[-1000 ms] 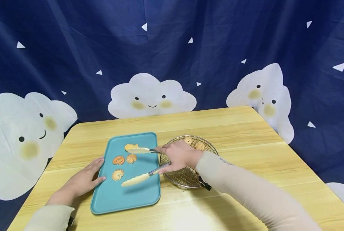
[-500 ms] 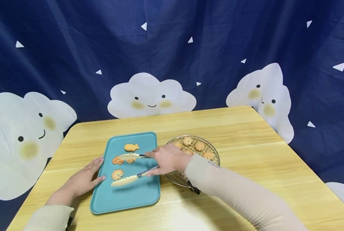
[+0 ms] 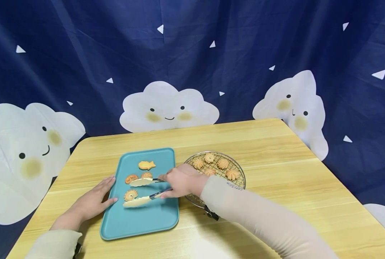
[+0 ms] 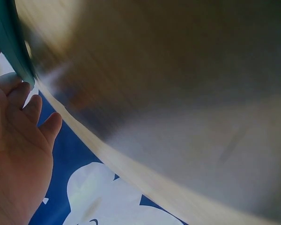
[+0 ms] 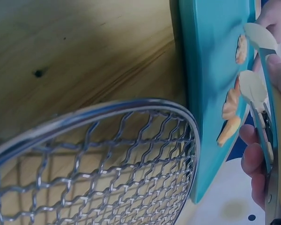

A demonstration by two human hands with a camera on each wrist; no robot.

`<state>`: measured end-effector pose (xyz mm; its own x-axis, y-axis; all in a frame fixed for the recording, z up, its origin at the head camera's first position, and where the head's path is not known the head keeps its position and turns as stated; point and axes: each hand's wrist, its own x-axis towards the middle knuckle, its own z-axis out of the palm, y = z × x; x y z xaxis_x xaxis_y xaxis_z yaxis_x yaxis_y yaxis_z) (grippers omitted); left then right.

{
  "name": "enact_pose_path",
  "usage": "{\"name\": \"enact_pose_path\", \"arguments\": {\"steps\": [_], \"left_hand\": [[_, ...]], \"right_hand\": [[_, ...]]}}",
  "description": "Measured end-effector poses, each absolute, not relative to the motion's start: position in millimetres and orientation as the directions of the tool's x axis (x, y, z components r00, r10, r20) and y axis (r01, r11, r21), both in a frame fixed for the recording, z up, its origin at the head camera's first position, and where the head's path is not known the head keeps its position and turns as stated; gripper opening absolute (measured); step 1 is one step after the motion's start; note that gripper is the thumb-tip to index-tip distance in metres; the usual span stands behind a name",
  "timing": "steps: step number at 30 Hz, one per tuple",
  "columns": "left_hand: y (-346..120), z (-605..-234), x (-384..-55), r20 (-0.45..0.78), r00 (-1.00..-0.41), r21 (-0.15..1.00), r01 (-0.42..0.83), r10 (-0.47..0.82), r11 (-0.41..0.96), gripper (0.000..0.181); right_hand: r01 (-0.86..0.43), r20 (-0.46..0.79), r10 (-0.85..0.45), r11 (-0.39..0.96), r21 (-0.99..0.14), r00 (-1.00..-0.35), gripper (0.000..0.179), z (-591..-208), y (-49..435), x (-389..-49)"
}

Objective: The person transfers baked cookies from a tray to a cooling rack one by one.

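1. I see the left hand (image 3: 92, 203) at nine o'clock on the blue tray (image 3: 140, 223), fingers stretched out along its rim, palm down, thumb over the edge.
2. The right hand (image 3: 183, 180) comes in from about four o'clock, thumb and fingers gripping a pair of tongs (image 3: 140, 201) whose tips point to nine, spread apart above the tray.
3. One tip is just beside the pretzel-shaped cookie (image 3: 132, 178) and the rosette cookie (image 3: 146, 175), the other beside the ring-shaped cookie (image 3: 131, 195); contact I can't tell.
4. From the pretzel, the rosette is at three o'clock, the ring at six, and the fish-shaped cookie (image 3: 146, 165) between one and two.
5. At the tray's three o'clock stands a round wire rack (image 5: 145, 102), with five cookies (image 3: 223, 164) visible, mostly around its upper half; the right forearm hides part of it.
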<state>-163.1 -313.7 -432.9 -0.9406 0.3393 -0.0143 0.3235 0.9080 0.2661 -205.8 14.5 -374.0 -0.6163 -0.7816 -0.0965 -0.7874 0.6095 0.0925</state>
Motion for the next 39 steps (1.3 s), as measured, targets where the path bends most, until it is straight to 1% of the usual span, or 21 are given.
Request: {"name": "enact_pose_path", "arguments": {"steps": [11,18,27,32,39], "left_hand": [[-314,-433,-163,-0.011,-0.940,0.267,0.327,0.342,0.907,0.080],[-313,-432,-162,-0.014,-0.940,0.271,0.324,0.340,0.906,0.079],[-313,-432,-162,-0.012,-0.940,0.275,0.326,0.342,0.904,0.079],[-313,-432,-163,-0.018,-0.940,0.277,0.323,0.341,0.905,0.080],[-315,-433,-164,-0.019,-0.938,0.273,0.329,0.347,0.904,0.080]], "right_hand": [[-0.776,-0.095,-0.770,0.623,0.102,-0.630,0.069,-378,9,-204],[-0.789,-0.074,-0.786,0.608,0.090,-0.614,0.064,-379,11,-204],[-0.795,-0.066,-0.794,0.595,0.117,-0.604,0.061,-380,13,-204],[-0.806,-0.057,-0.805,0.584,0.101,-0.590,0.062,-379,17,-204],[-0.797,-0.022,-0.797,0.602,0.055,-0.604,0.062,-376,27,-206]]}}
